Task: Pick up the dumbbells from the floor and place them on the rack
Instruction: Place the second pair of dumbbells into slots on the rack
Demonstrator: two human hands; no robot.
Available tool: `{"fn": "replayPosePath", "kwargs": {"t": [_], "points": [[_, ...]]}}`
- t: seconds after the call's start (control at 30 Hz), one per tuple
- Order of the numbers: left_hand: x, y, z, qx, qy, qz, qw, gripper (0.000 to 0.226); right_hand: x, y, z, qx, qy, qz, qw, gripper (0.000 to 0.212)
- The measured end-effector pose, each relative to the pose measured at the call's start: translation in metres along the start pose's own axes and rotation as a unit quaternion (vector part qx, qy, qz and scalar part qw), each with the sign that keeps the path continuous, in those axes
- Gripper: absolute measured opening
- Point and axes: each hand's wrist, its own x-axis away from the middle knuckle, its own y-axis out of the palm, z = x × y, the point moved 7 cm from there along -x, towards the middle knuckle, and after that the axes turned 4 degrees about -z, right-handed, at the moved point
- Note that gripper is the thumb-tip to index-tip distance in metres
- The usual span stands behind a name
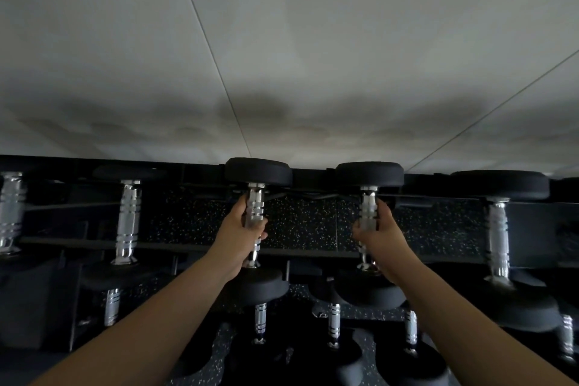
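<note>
Both arms reach forward to the top tier of a black dumbbell rack (194,244) that stands against a pale wall (282,41). The left hand (242,229) is wrapped around the chrome handle of the left dumbbell (257,171), fingers curled round the far side and thumb along the near side, so the grip is closed on the bar. The right hand (380,232) is closed in the same way on the handle of the right dumbbell (369,174). Each of the two dumbbells lies across the top tier with one black round head at the back, close to the wall, and the other head at the front, below the wrist. The two sit side by side, well apart from each other, with speckled black flooring (307,222) showing between the rails beneath them. The lighting is dim, so it is hard to tell whether the heads already rest fully on the rails or are held just above them.

More dumbbells occupy the same tier: one to the left (128,216), another at the left edge of view (11,210), and a larger one to the right (498,229). A lower tier holds several smaller dumbbells (333,320) with short ringed chrome handles, seen below and between the forearms.
</note>
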Motion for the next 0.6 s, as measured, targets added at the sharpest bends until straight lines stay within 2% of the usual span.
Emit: {"fn": "replayPosePath", "kwargs": {"t": [0.37, 0.5, 0.6], "points": [[0.0040, -0.0001, 0.0014, -0.037, 0.011, -0.025, 0.999, 0.063, -0.0008, -0.0004, -0.0041, 0.024, -0.030, -0.036, 0.999, 0.084], [0.0061, -0.0007, 0.0024, -0.066, 0.024, -0.025, 0.997, 0.061, -0.0004, 0.0010, -0.0056, 0.051, -0.041, -0.028, 0.997, 0.086], [0.0090, -0.0035, 0.0045, -0.115, 0.037, -0.002, 0.993, 0.061, 0.0000, 0.0003, -0.0069, 0.074, -0.047, -0.003, 0.996, 0.079]]}}
